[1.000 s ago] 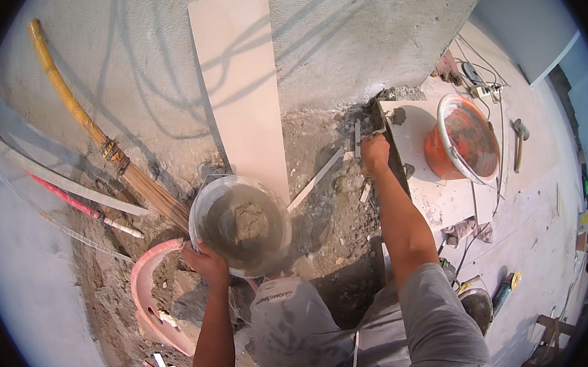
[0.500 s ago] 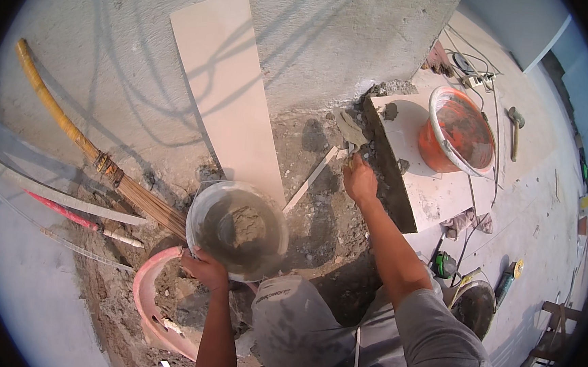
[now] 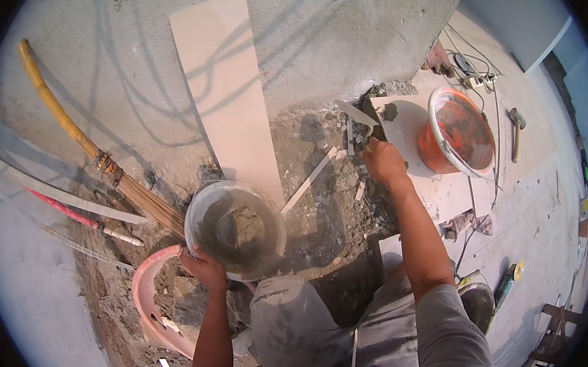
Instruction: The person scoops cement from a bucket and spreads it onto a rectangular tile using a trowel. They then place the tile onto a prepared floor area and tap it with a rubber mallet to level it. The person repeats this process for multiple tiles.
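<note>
My left hand (image 3: 205, 271) grips the near left rim of a grey bucket (image 3: 266, 263). Wet mortar (image 3: 244, 226) lies in its bottom. Out to the right, my right hand (image 3: 385, 164) is closed around the handle of a trowel (image 3: 355, 112), most of the handle being hidden by the fingers. The trowel's pale blade points up and left, beside the far left edge of a large light tile (image 3: 439, 200). A lump of mortar (image 3: 389, 112) sits on that tile. Rubble and thin tile strips (image 3: 309, 180) lie between the bucket and the tile.
On the tile stands an orange bucket (image 3: 433, 145). A long tile (image 3: 229, 83) leans on the wall. Left are a yellow-handled broom (image 3: 143, 200) and a broken pink bucket (image 3: 142, 289). A mallet (image 3: 515, 134), cables and an angle grinder (image 3: 507, 284) lie right.
My right hand has moved right and slightly away from me with the trowel, whose blade is now closer to the tile's edge. My left hand and the grey bucket have hardly moved.
</note>
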`<state>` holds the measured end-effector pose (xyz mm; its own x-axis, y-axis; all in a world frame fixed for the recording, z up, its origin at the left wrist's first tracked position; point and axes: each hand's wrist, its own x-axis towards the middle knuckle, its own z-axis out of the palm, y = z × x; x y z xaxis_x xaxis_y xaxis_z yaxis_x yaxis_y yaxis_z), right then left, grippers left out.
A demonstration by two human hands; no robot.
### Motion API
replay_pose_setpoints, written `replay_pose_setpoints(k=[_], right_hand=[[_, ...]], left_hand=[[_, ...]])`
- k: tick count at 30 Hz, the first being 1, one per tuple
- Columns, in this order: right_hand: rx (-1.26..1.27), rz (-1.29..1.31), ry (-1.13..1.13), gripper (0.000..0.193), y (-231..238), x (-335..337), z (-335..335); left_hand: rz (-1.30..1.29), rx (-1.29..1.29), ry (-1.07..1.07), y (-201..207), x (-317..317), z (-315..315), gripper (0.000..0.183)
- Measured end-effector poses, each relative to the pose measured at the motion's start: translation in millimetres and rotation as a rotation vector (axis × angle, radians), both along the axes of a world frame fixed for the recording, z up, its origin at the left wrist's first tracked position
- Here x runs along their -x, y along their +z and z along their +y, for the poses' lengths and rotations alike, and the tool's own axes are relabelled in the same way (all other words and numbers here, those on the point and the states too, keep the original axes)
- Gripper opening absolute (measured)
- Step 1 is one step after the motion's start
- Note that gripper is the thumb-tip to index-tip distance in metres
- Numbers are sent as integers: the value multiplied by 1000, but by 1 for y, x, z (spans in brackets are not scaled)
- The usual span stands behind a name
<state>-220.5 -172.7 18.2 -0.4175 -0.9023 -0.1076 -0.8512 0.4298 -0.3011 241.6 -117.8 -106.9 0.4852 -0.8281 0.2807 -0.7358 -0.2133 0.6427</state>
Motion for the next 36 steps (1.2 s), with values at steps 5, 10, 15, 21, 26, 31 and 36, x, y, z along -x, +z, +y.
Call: replay_pose_setpoints(k=[5, 10, 15, 21, 26, 31, 36], right_hand=[[-205, 492, 244, 24, 36, 50, -52], [-364, 657, 411, 27, 69, 58, -105], [-419, 674, 281, 23, 42, 81, -125], [-571, 639, 217, 30, 58, 93, -122], [-524, 578, 272, 32, 63, 105, -102], [-321, 469, 219, 26, 30, 131, -58], [348, -1032, -510, 33, 7, 51, 23]], left_hand=[[-30, 5, -3, -8, -3, 0, 49], [-77, -26, 13, -12, -7, -3, 49], [-77, 35, 0, 3, 7, -4, 46], [-92, 51, 9, -4, -1, -4, 43], [-74, 10, 28, -1, 4, -2, 44], [-19, 59, 22, -15, 5, -6, 45], [-28, 50, 27, -8, 1, -3, 47]])
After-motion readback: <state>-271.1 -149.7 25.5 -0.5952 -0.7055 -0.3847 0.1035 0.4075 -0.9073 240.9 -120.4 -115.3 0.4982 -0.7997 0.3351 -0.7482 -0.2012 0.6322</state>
